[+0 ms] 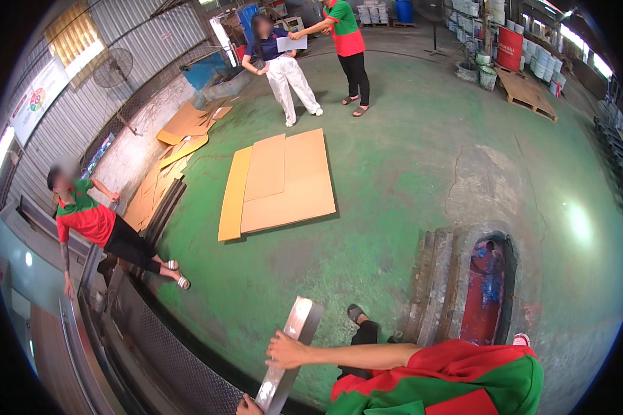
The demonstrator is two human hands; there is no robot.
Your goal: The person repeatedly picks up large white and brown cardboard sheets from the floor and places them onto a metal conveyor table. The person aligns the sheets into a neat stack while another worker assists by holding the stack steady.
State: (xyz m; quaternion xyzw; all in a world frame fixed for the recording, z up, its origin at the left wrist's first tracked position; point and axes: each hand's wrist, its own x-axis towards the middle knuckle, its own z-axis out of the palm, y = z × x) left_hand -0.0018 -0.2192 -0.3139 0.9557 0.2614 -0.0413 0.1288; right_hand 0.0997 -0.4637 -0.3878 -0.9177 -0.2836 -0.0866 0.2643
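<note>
A long, silvery metal bar (292, 346) with flat faces slants up from the lower edge, its far end raised above the floor. My right hand (288, 350) is closed round it below that end, fingers over its left side. Farther down, partly cut off by the lower edge, my left hand (248, 405) grips the same bar. My right arm reaches across from a red and green sleeve. The bar's near end is out of view.
Cardboard sheets (294, 183) lie on the green floor ahead. A long pit (488, 290) with reddish residue is at right, beside metal rails (432, 277). A co-worker (93, 214) stands left by machinery (69, 332); two people (342, 41) stand farther back.
</note>
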